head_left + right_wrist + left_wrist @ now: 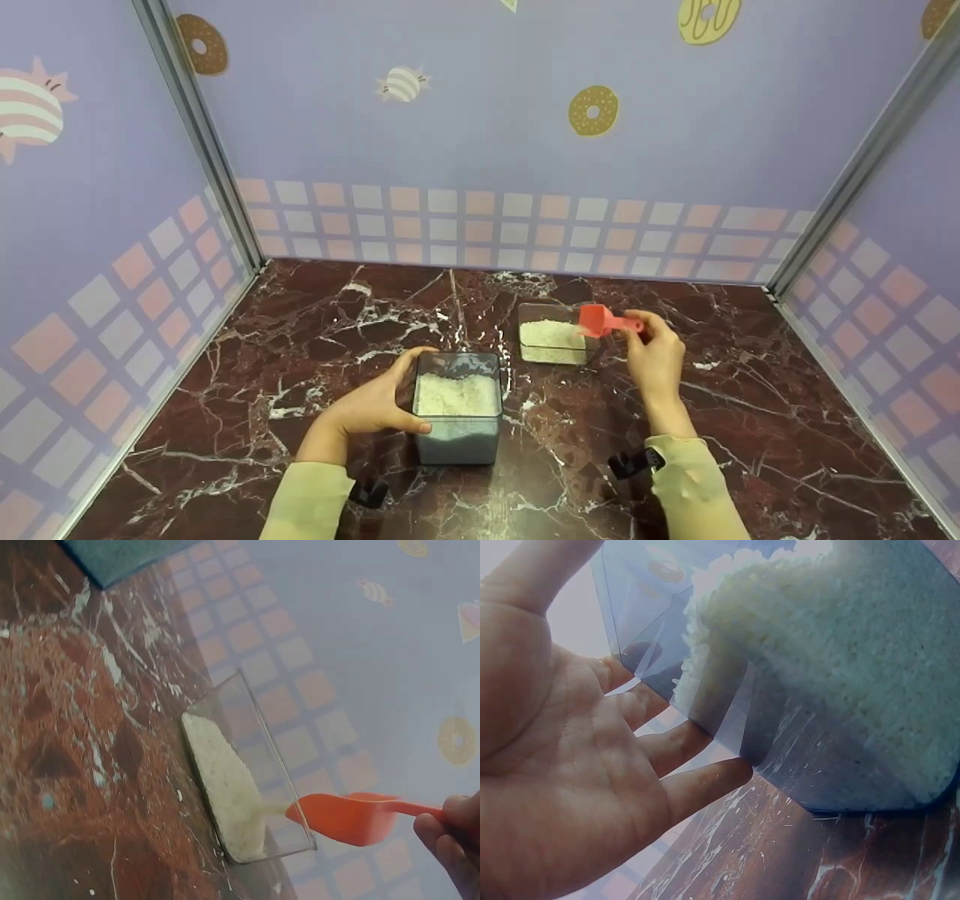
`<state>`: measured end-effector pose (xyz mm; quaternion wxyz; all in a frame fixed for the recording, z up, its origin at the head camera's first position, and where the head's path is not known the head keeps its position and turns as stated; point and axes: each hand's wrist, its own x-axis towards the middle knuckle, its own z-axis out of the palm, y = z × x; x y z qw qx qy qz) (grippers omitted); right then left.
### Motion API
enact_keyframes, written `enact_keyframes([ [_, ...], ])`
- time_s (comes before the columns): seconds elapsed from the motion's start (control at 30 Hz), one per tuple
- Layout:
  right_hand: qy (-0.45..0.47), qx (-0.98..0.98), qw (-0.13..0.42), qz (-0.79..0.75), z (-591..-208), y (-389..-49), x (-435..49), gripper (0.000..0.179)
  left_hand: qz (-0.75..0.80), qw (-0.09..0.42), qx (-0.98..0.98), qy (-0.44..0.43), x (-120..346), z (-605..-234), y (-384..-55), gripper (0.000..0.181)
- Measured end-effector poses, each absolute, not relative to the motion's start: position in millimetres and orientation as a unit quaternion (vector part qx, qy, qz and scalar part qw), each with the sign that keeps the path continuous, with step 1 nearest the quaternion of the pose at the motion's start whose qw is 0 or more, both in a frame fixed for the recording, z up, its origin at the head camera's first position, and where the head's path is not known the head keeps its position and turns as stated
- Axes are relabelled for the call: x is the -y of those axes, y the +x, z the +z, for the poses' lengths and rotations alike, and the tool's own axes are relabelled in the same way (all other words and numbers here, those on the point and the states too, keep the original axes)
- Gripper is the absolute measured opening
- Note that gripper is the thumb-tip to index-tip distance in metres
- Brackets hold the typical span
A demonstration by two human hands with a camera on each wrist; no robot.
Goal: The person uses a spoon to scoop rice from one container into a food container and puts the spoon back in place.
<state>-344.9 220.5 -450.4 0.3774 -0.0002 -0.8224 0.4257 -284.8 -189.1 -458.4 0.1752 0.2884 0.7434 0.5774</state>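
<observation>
My left hand (375,397) grips a tall bluish see-through container (459,442) at its left side, thumb at the near corner and fingers toward the back. White rice (832,667) fills much of it. In my right hand (657,360) is the handle of a red scoop (596,320), pinched between thumb and fingers. The scoop tips over the right side of a small clear box (309,840), and a blurred pale stream runs from its lip. Rice (225,780) lies in this box as well, heaped against one side in the right wrist view.
Loose grains (506,367) are scattered on the dark red marbled tabletop (337,315) around both containers. Purple patterned panels (487,135) stand at the back and sides, joined by metal corner posts (202,142).
</observation>
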Motion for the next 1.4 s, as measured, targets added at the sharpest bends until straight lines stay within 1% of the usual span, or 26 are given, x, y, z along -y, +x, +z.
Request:
enact_keyframes([
  [0.13,0.038,0.826,0.402,0.393,-450,-344,-218,0.023,0.567,0.170,-0.755,0.284,190,-458,-284,0.105],
  [0.27,0.048,0.824,0.410,0.389,-450,-344,-216,0.024,0.571,0.172,-0.750,0.285,190,-458,-284,0.105],
  [0.4,0.033,0.814,0.400,0.420,-452,-345,-216,0.024,0.578,0.175,-0.744,0.286,189,-458,-284,0.105],
  [0.53,0.009,0.797,0.375,0.473,-452,-345,-216,0.023,0.575,0.171,-0.748,0.285,189,-459,-283,0.106],
  [0.63,-0.020,0.780,0.339,0.526,-452,-346,-216,0.022,0.575,0.169,-0.748,0.284,189,-459,-284,0.106],
  [0.73,-0.054,0.747,0.289,0.596,-453,-349,-218,0.024,0.580,0.171,-0.744,0.285,189,-459,-284,0.105],
  [0.87,-0.085,0.674,0.211,0.703,-454,-352,-220,0.032,0.586,0.178,-0.736,0.289,189,-459,-284,0.105],
  [1.0,-0.099,0.588,0.139,0.791,-455,-353,-225,0.042,0.563,0.167,-0.759,0.283,189,-458,-284,0.105],
  [1.13,-0.109,0.522,0.074,0.843,-453,-353,-230,0.050,0.549,0.156,-0.773,0.278,189,-458,-284,0.106],
  [1.2,-0.108,0.499,0.047,0.859,-451,-353,-231,0.047,0.556,0.161,-0.766,0.280,189,-458,-284,0.106],
  [1.27,-0.103,0.480,0.026,0.871,-448,-352,-231,0.038,0.562,0.164,-0.761,0.281,189,-458,-284,0.106],
  [1.33,-0.097,0.467,0.014,0.879,-444,-351,-229,0.026,0.564,0.165,-0.759,0.280,189,-458,-284,0.106],
  [1.4,-0.086,0.466,0.008,0.880,-440,-348,-227,0.019,0.567,0.165,-0.757,0.280,190,-459,-284,0.106],
])
